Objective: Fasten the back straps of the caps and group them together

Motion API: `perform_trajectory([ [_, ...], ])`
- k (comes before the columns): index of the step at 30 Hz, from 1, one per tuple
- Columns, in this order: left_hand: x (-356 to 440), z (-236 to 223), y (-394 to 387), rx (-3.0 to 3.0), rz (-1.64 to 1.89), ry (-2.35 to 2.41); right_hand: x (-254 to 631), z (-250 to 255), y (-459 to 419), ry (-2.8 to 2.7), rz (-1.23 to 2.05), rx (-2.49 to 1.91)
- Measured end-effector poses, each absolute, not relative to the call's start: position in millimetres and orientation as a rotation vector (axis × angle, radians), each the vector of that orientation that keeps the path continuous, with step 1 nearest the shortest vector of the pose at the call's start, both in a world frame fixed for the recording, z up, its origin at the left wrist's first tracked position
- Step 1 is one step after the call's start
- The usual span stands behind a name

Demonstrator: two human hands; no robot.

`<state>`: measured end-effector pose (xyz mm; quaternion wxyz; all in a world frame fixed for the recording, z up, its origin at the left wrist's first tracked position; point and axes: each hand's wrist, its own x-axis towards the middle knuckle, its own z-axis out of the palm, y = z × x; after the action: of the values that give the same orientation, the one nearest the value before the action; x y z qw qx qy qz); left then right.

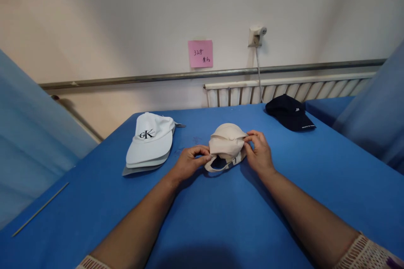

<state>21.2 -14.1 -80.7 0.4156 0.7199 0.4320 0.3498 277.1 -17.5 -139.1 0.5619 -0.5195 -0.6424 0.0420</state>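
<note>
Pinching beige cap [226, 145] with both my left hand [188, 163] and right hand [260, 154] | forearms converging, palms down | opening toward me, long axis left-right.

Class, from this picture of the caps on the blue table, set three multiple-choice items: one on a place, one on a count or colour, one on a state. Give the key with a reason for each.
1. Where does the navy cap lie?
A. at the far right of the blue table
B. on the white caps
C. under the left hand

2. What colour is the sticky note on the wall?
A. yellow
B. pink
C. green

3. How is the beige cap held?
A. by neither hand
B. by the right hand alone
C. by both hands

Key: 1 A, it sits alone near the radiator. 2 B, the note is plainly pink. 3 C, the left hand and right hand pinch its two sides, apart from the white caps.
</note>
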Motion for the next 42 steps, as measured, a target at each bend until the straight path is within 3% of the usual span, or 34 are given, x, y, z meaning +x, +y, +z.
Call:
perform_trajectory([
  [7, 5, -69, -8, 1.693, 1.038, 1.055, 279, -132, -22, -1.517, 0.058, -1.174],
  [25, 6, -78, -8, 1.899, 0.861, 1.075, 269, -118, -37, -1.856, 0.264, -1.014],
  [42, 15, -87, -8, 1.865, 0.793, 1.337, 269, -134, -27, -1.806, 0.201, -1.081],
])
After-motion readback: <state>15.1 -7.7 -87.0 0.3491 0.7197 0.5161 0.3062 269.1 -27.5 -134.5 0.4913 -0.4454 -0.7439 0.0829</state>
